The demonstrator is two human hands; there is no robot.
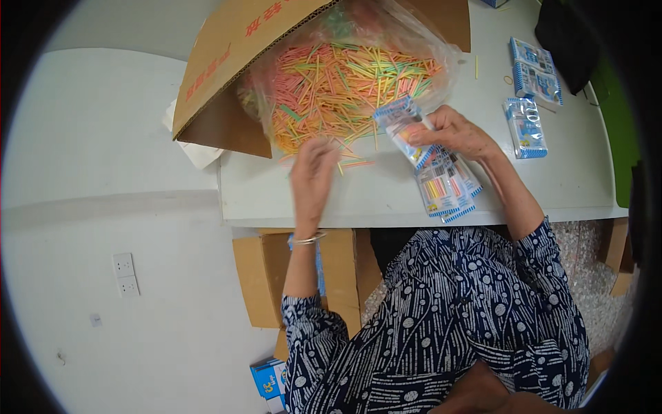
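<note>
My right hand [455, 132] is closed on a small clear packet [402, 127] with blue-striped ends, pinched between thumb and fingers above the table. Below it, several similar packets [445, 183] lie fanned on the table near its front edge, with coloured sticks showing through their windows. My left hand [314, 176], a bangle on its wrist, hovers at the near edge of a heap of thin pastel sticks [338, 90]. Motion smears its fingers, so whether they hold a stick cannot be made out. The sticks spill from a clear plastic bag [447, 69] inside a cardboard box [227, 69].
More blue-and-white packets [527, 127] lie at the right of the white table [276, 207], near a black cloth-like item [562, 48] and a green surface [624, 131]. A few loose sticks [355, 163] lie before the heap. Open cartons [338, 269] stand below the table edge.
</note>
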